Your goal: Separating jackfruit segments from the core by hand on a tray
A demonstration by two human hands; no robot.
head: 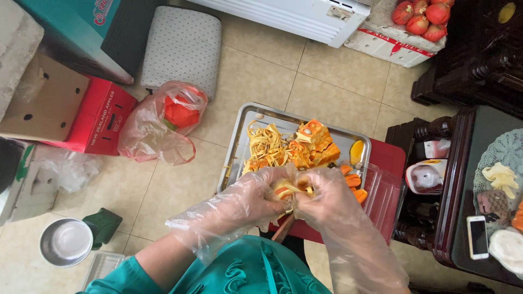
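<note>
Both my hands wear loose clear plastic gloves and meet over the near edge of a metal tray. My left hand and my right hand together grip a yellow fruit piece with stringy fibres, pressed between the fingers. The tray holds a pile of pale yellow fibre strips and orange-yellow fruit chunks. A wooden stick pokes out below my hands.
The tray sits on a red stool with a clear plastic lid. A plastic bag of scraps and a red carton lie left. A steel bowl sits lower left. A dark wood table with a phone stands right.
</note>
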